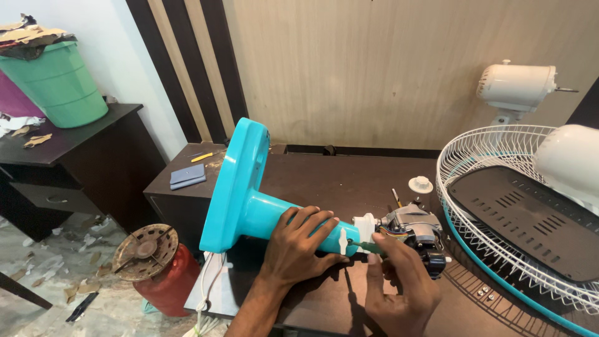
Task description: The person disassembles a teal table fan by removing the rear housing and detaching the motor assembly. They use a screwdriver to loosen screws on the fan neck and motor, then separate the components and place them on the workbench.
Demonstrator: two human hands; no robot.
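Item: turquoise fan stand (249, 200), lying on its side across the dark wooden table (349, 175), round base toward the left of the frame, neck pointing right at lower centre.

Fitted at the neck end: a white joint piece (364, 226) and a bare fan motor (415, 228), housing off, coloured wires showing.

Left hand (299, 246): wrapped over the neck, steadying it.

Right hand (396, 284): fingers pinched together on a green-handled screwdriver (369, 247), tip at the joint.

Progress, as judged: motor sits on the stand; joint fastening in hand.

Loose parts: white wire guard (499, 156) at right carrying a black vented panel (530, 218); white knob (420, 184); small screws (482, 291) at lower right. Blade not seen.
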